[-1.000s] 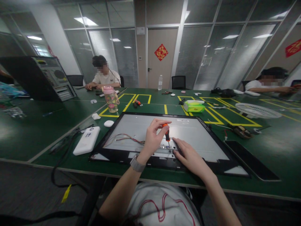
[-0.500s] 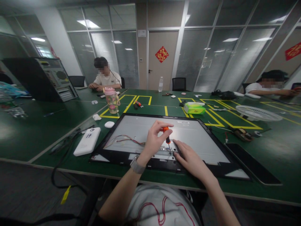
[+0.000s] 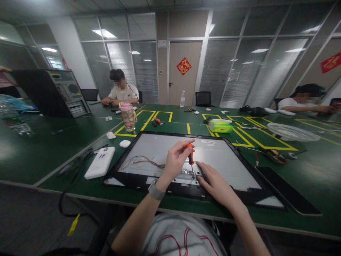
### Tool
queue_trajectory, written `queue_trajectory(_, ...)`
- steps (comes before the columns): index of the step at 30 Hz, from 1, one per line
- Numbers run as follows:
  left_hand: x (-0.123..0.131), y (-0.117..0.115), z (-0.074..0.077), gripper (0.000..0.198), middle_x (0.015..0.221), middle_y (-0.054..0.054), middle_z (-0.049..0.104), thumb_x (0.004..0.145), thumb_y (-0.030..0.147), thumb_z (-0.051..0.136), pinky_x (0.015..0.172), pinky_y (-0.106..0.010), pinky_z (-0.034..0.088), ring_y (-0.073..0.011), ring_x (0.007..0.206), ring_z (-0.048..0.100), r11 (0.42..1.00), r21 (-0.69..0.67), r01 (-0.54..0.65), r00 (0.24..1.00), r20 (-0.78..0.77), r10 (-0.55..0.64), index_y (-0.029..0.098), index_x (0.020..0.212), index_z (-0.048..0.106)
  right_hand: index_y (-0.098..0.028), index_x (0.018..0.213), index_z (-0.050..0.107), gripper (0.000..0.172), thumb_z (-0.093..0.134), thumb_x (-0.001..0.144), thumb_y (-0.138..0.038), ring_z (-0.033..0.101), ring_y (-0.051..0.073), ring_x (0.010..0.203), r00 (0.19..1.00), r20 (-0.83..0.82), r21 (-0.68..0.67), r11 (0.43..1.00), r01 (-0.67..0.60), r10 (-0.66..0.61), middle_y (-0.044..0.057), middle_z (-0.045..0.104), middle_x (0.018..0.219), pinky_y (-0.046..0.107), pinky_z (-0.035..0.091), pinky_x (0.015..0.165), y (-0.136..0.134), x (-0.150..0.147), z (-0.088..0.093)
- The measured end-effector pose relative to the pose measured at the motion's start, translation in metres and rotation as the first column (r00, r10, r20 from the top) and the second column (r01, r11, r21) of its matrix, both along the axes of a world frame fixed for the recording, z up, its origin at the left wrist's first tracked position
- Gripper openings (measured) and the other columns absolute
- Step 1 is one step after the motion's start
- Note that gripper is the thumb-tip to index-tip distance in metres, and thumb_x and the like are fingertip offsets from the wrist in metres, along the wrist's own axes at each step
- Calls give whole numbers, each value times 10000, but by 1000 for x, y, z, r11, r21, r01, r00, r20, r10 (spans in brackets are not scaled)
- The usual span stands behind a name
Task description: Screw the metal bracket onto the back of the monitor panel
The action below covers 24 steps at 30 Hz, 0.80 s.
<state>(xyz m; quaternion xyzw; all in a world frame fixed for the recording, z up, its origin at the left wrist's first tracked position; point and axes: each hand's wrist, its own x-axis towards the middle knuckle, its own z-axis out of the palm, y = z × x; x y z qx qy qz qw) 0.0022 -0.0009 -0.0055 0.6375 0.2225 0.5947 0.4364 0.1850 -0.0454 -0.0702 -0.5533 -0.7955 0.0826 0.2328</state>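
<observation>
A: See much change over the last second?

B: Barely. Tipped the view up a touch, plus caught a person's arm (image 3: 4, 69) at the left edge, by the black computer tower (image 3: 34, 93). Still pinching the orange-and-black screwdriver (image 3: 190, 155) between thumb and fingers of the left hand (image 3: 176, 159), nearly upright, tip down at the silver bracket (image 3: 187, 177).

A: And with the right hand (image 3: 213, 178)?

B: Resting just beside the tip, thumb apart from the other fingers. Can't tell whether pinching any edge underneath.

A: Meaning what for the job?

B: Probably working away at the same spot, given no visible shift along the bracket. Likely steadying with the right, too.

A: And under all that?

B: A big black-framed panel (image 3: 231, 167), flat on the green tabletop (image 3: 176, 125), with loose wires (image 3: 144, 160) left of the bracket.
</observation>
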Motion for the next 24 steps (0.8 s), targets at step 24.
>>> queue_trajectory(24, -1, -12, -8, 318, 1112, -78, 636, 951, 279, 438, 890, -316, 481, -167, 964, 625, 987, 64, -146, 989, 10, 146, 210, 1190, 638, -156, 1397, 436, 508, 428, 930, -355, 457, 253, 1309, 1000, 0, 10, 1000, 20, -20, 135, 516, 1395, 444, 346, 1119, 0, -1, -1)
